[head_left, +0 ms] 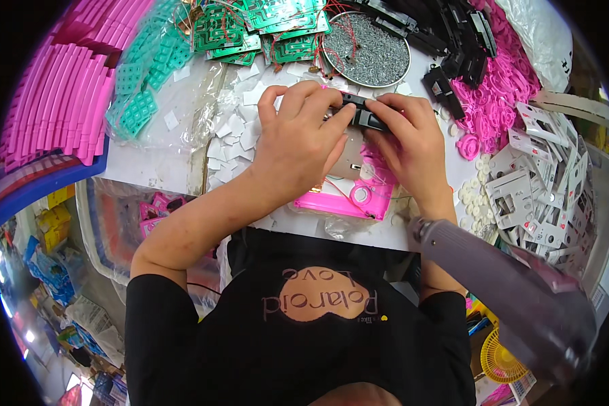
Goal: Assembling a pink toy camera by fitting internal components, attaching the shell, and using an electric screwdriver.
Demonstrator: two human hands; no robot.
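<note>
A pink plastic housing [379, 201] lies on the white worktable in front of me, with a grey-beige board, a ring-shaped piece and thin red wires inside it. Across its far edge sits a long black plastic part [371, 120]. The fingertips of my left hand [292, 139] close on the left end of this part, thumb against its near side. At the right end, my right hand [414, 143] pinches it between thumb and fingers. My left hand hides much of the housing's left side.
Green circuit boards [223, 30] and a round tray of screws [397, 73] stand behind. Pink strips [61, 101] and teal keypads [137, 114] fill the left. To the right lie black parts [444, 91], pink rings [497, 95] and white panels [514, 196]. A grey powered screwdriver [494, 271] crosses my right forearm.
</note>
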